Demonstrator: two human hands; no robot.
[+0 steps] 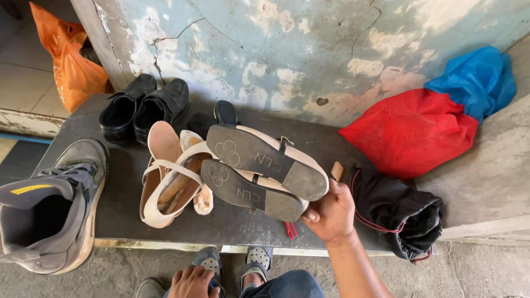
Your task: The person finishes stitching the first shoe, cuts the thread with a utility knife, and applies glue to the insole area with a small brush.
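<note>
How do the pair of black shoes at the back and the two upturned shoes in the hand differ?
The black shoes stand upright, openings up, untouched near the wall; the upturned shoes lie soles up, gripped at the heel end by the right hand. The black shoes are closed and dark all over; the upturned shoes show grey soles with cream edges and a buckled strap. Both pairs sit side by side on the dark bench.

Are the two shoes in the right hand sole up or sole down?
Sole up: the right hand holds the two shoes with their dark grey soles facing the camera.
</note>
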